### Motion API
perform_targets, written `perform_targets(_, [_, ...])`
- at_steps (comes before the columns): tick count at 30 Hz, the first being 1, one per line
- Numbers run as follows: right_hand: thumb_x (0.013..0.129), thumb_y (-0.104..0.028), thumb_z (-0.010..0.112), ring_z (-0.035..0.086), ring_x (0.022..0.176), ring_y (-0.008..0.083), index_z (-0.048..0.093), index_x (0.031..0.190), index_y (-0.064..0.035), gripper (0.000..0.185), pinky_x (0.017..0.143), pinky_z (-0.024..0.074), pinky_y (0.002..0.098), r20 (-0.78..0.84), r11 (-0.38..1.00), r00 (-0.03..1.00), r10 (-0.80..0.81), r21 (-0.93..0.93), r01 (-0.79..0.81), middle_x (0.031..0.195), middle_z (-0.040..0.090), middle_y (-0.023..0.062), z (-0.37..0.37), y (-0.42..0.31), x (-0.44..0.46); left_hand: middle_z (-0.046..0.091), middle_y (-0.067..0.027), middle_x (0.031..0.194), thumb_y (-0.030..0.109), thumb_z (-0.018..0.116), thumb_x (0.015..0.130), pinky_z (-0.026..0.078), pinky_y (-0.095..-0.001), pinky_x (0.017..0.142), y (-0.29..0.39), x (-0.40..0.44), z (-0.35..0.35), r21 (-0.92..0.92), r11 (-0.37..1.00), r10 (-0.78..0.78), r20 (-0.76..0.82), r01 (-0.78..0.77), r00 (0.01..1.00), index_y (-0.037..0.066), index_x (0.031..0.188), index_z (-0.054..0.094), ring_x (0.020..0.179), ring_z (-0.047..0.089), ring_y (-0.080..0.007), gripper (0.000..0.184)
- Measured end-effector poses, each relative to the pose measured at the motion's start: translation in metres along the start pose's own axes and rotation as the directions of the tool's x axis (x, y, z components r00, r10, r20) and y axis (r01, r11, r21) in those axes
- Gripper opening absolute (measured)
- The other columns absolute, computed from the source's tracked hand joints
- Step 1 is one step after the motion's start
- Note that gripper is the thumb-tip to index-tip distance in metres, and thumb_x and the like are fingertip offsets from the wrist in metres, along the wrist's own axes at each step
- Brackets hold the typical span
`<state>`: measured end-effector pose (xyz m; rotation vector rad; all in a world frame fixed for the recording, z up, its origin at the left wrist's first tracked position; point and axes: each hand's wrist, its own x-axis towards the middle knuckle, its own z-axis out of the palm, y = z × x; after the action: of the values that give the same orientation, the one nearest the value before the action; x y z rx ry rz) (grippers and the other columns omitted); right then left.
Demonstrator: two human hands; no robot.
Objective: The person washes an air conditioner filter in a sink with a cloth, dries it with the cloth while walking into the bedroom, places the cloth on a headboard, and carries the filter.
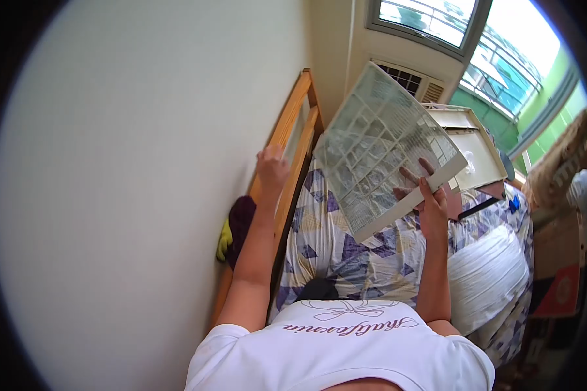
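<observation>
My right hand grips the white edge strip of a large see-through mesh panel with a grid frame, which looks like an air filter. Its fingers show through the mesh on the far side, the thumb lies on the near side. The filter is tilted above the bed. My left hand is raised beside the wooden bed rail, fingers curled closed. What it holds, if anything, is hidden, and I cannot tell whether it touches the rail.
A patterned bedsheet covers the bed. A cream panel rests beyond the filter, near a wall air conditioner. A white pillow-like bundle lies at right. A dark cloth and a yellow-green item hang on the rail.
</observation>
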<state>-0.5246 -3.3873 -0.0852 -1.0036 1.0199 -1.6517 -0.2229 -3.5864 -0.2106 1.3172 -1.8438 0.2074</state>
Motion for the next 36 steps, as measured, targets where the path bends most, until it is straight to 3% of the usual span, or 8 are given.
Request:
perform_targets(12, [0.093, -0.018, 0.046, 0.065, 0.077, 0.0203, 0.043, 0.125, -0.0038, 0.036, 0.067, 0.0525, 0.0274, -0.120, 0.986, 0.993, 0.006, -0.165, -0.026, 0.103, 0.062, 0.0150, 0.043, 0.048, 0.062, 0.038, -0.0276, 0.126, 0.045, 0.066, 0.075, 0.037, -0.0431, 0.095, -0.048, 0.010, 0.044, -0.389, 0.900, -0.103, 0.253, 0.198, 0.962, -0.003, 0.136, 0.023, 0.117, 0.037, -0.0418, 0.089])
perform_targets(15, [0.091, -0.018, 0.049, 0.064, 0.079, 0.0199, 0.050, 0.120, -0.0051, 0.031, 0.066, 0.0504, 0.0294, 0.021, 0.828, 0.996, -0.092, -0.554, 0.088, 0.097, 0.064, 0.0129, 0.043, 0.066, 0.065, 0.030, -0.0249, 0.135, 0.053, 0.068, 0.069, 0.032, -0.0444, 0.099, -0.037, 0.012, 0.032, -0.422, 0.873, -0.123, 0.292, 0.244, 0.948, 0.001, 0.139, 0.015, 0.125, 0.027, -0.0415, 0.102])
perform_targets(18, [0.088, -0.016, 0.053, 0.062, 0.080, 0.0250, 0.055, 0.113, -0.0091, 0.027, 0.065, 0.0473, 0.0347, 0.193, 0.254, 0.978, -0.081, -0.945, 0.207, 0.092, 0.064, 0.0113, 0.051, 0.070, 0.064, 0.026, -0.0212, 0.140, 0.059, 0.067, 0.064, 0.023, -0.0500, 0.104, -0.024, 0.017, 0.020, -0.413, 0.910, 0.051, 0.160, 0.020, 0.986, 0.004, 0.140, 0.012, 0.131, 0.015, -0.0408, 0.109])
perform_targets(22, [0.084, -0.016, 0.055, 0.059, 0.076, 0.0316, 0.056, 0.109, -0.0141, 0.025, 0.061, 0.0431, 0.0414, 0.376, 0.332, 0.921, -0.100, -0.860, 0.387, 0.081, 0.063, 0.0113, 0.047, 0.077, 0.062, 0.024, -0.0123, 0.144, 0.059, 0.064, 0.064, 0.014, -0.0564, 0.104, 0.005, 0.020, 0.005, -0.182, 0.943, 0.323, 0.285, -0.280, 0.903, 0.008, 0.140, 0.020, 0.135, 0.009, -0.0341, 0.102])
perform_targets(24, [0.084, -0.015, 0.055, 0.058, 0.074, 0.0316, 0.055, 0.109, -0.0136, 0.026, 0.061, 0.0427, 0.0420, 0.360, 0.395, 0.932, 0.037, -0.862, 0.317, 0.081, 0.062, 0.0116, 0.039, 0.068, 0.064, 0.046, -0.0112, 0.127, 0.051, 0.066, 0.068, 0.015, -0.0569, 0.104, 0.019, 0.014, 0.009, -0.304, 0.917, 0.326, 0.198, -0.258, 0.924, 0.007, 0.127, 0.041, 0.124, 0.036, -0.0315, 0.077])
perform_targets(30, [0.070, -0.015, 0.072, 0.061, 0.091, 0.0182, 0.057, 0.111, -0.0084, 0.043, 0.079, 0.0484, 0.0306, 0.474, 0.590, 0.875, -0.092, -0.682, 0.432, 0.109, 0.061, 0.0074, -0.053, 0.005, 0.100, 0.056, -0.0055, 0.075, 0.012, 0.067, 0.075, 0.038, -0.0358, 0.084, 0.056, 0.029, 0.028, -0.662, 0.710, 0.005, 0.342, 0.238, 0.940, 0.005, 0.080, 0.057, 0.070, 0.054, -0.0215, 0.013])
perform_targets(33, [0.082, -0.023, 0.056, 0.059, 0.094, 0.0183, 0.044, 0.123, -0.0012, 0.047, 0.077, 0.0495, 0.0309, -0.173, 0.885, 0.945, -0.279, -0.427, 0.183, 0.107, 0.059, 0.0150, -0.187, -0.038, 0.124, 0.058, -0.0037, 0.073, 0.000, 0.068, 0.070, 0.036, -0.0267, 0.072, 0.090, 0.063, 0.034, -0.568, 0.822, 0.188, 0.215, -0.034, 0.958, 0.007, 0.084, 0.061, 0.069, 0.054, -0.0174, 0.018])
perform_targets(36, [0.076, -0.033, 0.067, 0.057, 0.094, 0.0205, 0.039, 0.127, -0.0036, 0.066, 0.077, 0.0469, 0.0368, -0.873, 0.900, 0.220, -0.435, -0.418, 0.121, 0.109, 0.056, 0.0088, -0.317, -0.035, 0.142, 0.059, -0.0041, 0.073, -0.003, 0.069, 0.067, 0.036, -0.0270, 0.073, 0.113, 0.082, 0.063, -0.528, 0.849, 0.163, 0.292, 0.017, 0.942, 0.008, 0.089, 0.063, 0.070, 0.055, -0.0165, 0.026])
